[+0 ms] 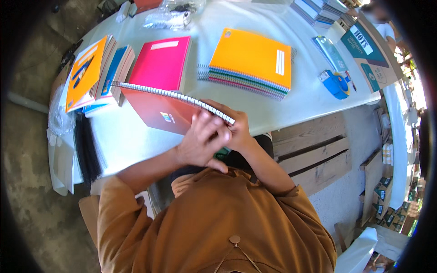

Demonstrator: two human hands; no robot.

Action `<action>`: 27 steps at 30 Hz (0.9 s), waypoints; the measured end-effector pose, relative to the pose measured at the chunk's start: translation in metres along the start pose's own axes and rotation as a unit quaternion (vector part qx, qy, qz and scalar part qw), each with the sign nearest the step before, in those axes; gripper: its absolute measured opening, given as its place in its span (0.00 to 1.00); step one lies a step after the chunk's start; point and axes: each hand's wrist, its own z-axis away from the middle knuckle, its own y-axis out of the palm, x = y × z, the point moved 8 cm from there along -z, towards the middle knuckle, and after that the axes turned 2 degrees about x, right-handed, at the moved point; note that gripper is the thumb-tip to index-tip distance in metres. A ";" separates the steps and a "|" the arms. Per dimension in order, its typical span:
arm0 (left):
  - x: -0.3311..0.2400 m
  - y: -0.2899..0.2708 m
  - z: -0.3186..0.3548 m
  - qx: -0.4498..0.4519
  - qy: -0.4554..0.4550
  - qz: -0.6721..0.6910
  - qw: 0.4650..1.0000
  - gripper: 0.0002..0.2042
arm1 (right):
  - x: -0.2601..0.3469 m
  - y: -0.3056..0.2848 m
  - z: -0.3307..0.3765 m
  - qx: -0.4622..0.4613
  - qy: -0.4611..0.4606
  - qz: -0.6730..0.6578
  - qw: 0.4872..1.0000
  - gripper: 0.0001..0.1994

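A red-covered spiral notebook (157, 107) is held on edge over the near side of the table, its white wire coil running along the top. My right hand (236, 127) grips the notebook's right end, with some fingers hidden behind it. My left hand (202, 141) lies across the front of that end, close against my right hand, fingers stretched and thumb pointing down, slightly blurred. Just beyond stands a pink notebook stack (161, 61). To its right is a pile of spiral notebooks (250, 59) with an orange one on top.
A white-covered table (268, 111) spans the front. Leaning books (86, 73) stand at left. At right lie a blue tape dispenser (334, 84), a clear pouch (330, 52) and a cardboard box (371, 54). Plastic wrap (168, 19) lies far back. A person (387, 32) is at far right.
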 end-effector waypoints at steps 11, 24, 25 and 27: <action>0.007 -0.041 -0.090 0.013 -0.023 -0.038 0.999 0.15 | -0.036 -0.024 0.000 -0.009 0.064 -0.029 0.997 0.08; 0.017 -0.080 -0.116 0.061 -0.121 0.046 0.990 0.11 | -0.018 -0.017 -0.014 0.064 0.140 -0.110 0.982 0.10; 0.019 -0.085 -0.119 0.059 -0.122 0.048 0.990 0.11 | -0.016 -0.019 -0.017 0.054 0.137 -0.107 0.983 0.11; 0.012 -0.105 -0.132 0.040 -0.028 0.000 0.999 0.20 | -0.009 -0.039 -0.029 0.024 0.083 -0.124 0.989 0.12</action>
